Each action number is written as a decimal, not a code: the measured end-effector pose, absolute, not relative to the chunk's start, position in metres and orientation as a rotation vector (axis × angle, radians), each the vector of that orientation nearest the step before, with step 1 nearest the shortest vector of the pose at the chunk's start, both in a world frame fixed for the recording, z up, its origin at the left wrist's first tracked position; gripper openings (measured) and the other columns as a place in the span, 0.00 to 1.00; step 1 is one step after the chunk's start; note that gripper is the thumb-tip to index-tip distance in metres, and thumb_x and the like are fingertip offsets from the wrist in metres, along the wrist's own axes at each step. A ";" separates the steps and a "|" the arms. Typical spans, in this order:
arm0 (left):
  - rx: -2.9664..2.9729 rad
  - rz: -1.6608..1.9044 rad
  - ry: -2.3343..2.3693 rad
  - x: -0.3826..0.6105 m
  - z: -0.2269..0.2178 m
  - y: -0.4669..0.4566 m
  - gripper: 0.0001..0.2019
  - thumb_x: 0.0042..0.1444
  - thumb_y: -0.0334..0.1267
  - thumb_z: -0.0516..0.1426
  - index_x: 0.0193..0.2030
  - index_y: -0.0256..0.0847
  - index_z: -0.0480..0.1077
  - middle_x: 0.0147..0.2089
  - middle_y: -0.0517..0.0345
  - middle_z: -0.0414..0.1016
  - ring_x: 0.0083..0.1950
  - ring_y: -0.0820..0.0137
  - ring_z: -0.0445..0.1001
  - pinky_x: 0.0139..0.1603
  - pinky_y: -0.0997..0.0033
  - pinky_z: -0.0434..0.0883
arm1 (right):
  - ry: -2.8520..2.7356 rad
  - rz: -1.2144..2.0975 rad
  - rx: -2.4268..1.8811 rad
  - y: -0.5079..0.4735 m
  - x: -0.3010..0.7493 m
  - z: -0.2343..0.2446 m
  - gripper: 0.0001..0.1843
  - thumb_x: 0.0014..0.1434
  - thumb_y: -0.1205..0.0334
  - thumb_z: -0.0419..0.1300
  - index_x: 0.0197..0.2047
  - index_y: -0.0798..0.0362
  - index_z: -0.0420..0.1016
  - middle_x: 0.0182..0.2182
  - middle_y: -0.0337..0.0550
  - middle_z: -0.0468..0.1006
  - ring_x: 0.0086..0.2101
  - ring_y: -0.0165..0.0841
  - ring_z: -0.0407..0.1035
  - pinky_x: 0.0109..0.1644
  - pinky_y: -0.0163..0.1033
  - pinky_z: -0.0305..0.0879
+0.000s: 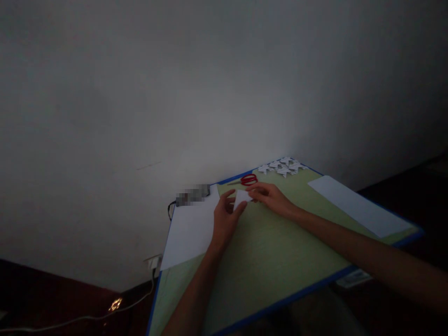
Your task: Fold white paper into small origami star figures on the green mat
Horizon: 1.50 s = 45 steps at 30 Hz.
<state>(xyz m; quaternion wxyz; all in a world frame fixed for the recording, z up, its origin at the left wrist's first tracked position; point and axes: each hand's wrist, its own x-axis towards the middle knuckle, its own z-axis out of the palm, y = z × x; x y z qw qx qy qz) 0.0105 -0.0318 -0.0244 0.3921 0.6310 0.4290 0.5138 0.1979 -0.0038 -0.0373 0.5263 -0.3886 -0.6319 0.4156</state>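
A small piece of white folded paper (241,198) is held between my two hands above the green tabletop (266,252). My left hand (226,217) pinches its lower left side between thumb and fingers. On the other side, my right hand (268,196) grips the right edge, with fingers curled together. Just beyond the hands lies a pair of scissors (249,179) with red handles, its blades pointing left. Several white folded paper stars (285,171) are grouped at the table's far corner.
A large white sheet (187,233) covers the table's left side, with a blurred dark object (192,194) at its back edge. On the right lies a white paper strip (360,205). The wall (196,93) borders the table's back; a cable (133,305) runs from a socket at lower left.
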 end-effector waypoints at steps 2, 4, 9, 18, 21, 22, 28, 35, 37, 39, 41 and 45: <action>1.624 1.288 1.087 0.010 -0.025 -0.032 0.29 0.51 0.45 0.67 0.58 0.38 0.69 0.44 0.49 0.78 0.36 0.69 0.77 0.36 0.70 0.73 | -1.491 1.001 -0.915 -0.004 0.198 -0.037 0.19 0.58 0.50 0.64 0.47 0.54 0.79 0.32 0.43 0.80 0.31 0.33 0.71 0.37 0.39 0.67; 1.640 1.280 1.094 0.010 -0.025 -0.033 0.27 0.51 0.44 0.67 0.57 0.39 0.71 0.45 0.49 0.78 0.39 0.68 0.77 0.38 0.69 0.73 | -1.512 0.989 -0.905 -0.004 0.198 -0.037 0.18 0.59 0.51 0.64 0.46 0.55 0.80 0.35 0.45 0.80 0.32 0.32 0.72 0.37 0.39 0.67; 1.628 1.310 1.144 0.009 -0.025 -0.030 0.27 0.50 0.45 0.68 0.56 0.39 0.73 0.45 0.49 0.77 0.40 0.66 0.78 0.38 0.68 0.74 | -1.569 0.970 -0.925 -0.005 0.198 -0.037 0.19 0.59 0.53 0.65 0.50 0.53 0.80 0.41 0.47 0.82 0.37 0.36 0.75 0.42 0.42 0.70; 1.584 1.286 1.127 0.008 -0.029 -0.027 0.28 0.48 0.43 0.70 0.56 0.40 0.74 0.51 0.46 0.79 0.43 0.63 0.79 0.42 0.66 0.76 | -1.579 0.920 -0.896 -0.008 0.200 -0.033 0.15 0.54 0.56 0.68 0.45 0.51 0.80 0.48 0.46 0.80 0.48 0.40 0.73 0.47 0.43 0.69; 1.596 1.252 1.113 0.008 -0.031 -0.027 0.28 0.47 0.41 0.70 0.56 0.40 0.74 0.52 0.46 0.79 0.46 0.61 0.80 0.46 0.63 0.76 | -1.572 0.905 -0.898 -0.008 0.200 -0.031 0.13 0.52 0.57 0.69 0.41 0.51 0.79 0.45 0.46 0.81 0.47 0.40 0.74 0.47 0.43 0.68; 1.596 1.249 1.117 0.008 -0.031 -0.027 0.28 0.47 0.40 0.70 0.56 0.40 0.74 0.52 0.46 0.80 0.45 0.61 0.80 0.46 0.63 0.76 | -1.573 0.905 -0.888 -0.008 0.200 -0.031 0.13 0.52 0.57 0.69 0.41 0.51 0.79 0.44 0.46 0.81 0.46 0.40 0.74 0.48 0.44 0.68; 1.638 1.194 1.164 0.007 -0.030 -0.027 0.23 0.52 0.47 0.66 0.53 0.39 0.77 0.46 0.47 0.82 0.36 0.65 0.78 0.35 0.68 0.74 | -1.580 0.895 -0.847 -0.010 0.198 -0.028 0.12 0.55 0.55 0.68 0.40 0.51 0.78 0.42 0.44 0.80 0.41 0.37 0.74 0.46 0.43 0.69; 1.744 1.279 1.280 0.009 -0.023 -0.033 0.18 0.53 0.52 0.65 0.41 0.39 0.80 0.43 0.49 0.79 0.41 0.63 0.77 0.37 0.69 0.73 | -1.445 0.989 -0.743 -0.007 0.196 -0.030 0.16 0.55 0.51 0.68 0.43 0.50 0.75 0.40 0.43 0.79 0.42 0.36 0.74 0.49 0.42 0.70; 1.721 1.300 1.211 0.010 -0.020 -0.035 0.18 0.53 0.52 0.65 0.41 0.39 0.80 0.45 0.49 0.79 0.45 0.62 0.78 0.40 0.69 0.74 | -1.446 0.984 -0.756 -0.007 0.196 -0.030 0.16 0.55 0.51 0.68 0.43 0.50 0.75 0.40 0.43 0.79 0.42 0.36 0.74 0.49 0.42 0.70; 1.681 1.257 1.173 0.010 -0.019 -0.035 0.18 0.53 0.52 0.65 0.40 0.39 0.80 0.41 0.50 0.80 0.42 0.62 0.78 0.39 0.68 0.74 | -1.453 0.998 -0.782 -0.007 0.196 -0.030 0.16 0.56 0.51 0.68 0.43 0.50 0.76 0.41 0.44 0.79 0.40 0.36 0.74 0.47 0.42 0.70; 1.665 1.208 1.177 0.010 -0.019 -0.034 0.18 0.54 0.53 0.64 0.39 0.37 0.79 0.36 0.53 0.80 0.36 0.65 0.77 0.36 0.69 0.73 | -1.452 1.017 -0.798 -0.008 0.197 -0.029 0.15 0.56 0.51 0.67 0.44 0.50 0.76 0.43 0.44 0.79 0.40 0.36 0.74 0.46 0.42 0.70; 1.612 1.246 1.156 0.009 -0.023 -0.029 0.22 0.55 0.55 0.62 0.43 0.36 0.77 0.36 0.53 0.79 0.32 0.68 0.75 0.30 0.70 0.72 | -1.451 1.081 -0.795 -0.012 0.198 -0.026 0.16 0.56 0.52 0.67 0.45 0.50 0.77 0.47 0.45 0.79 0.45 0.37 0.73 0.47 0.41 0.70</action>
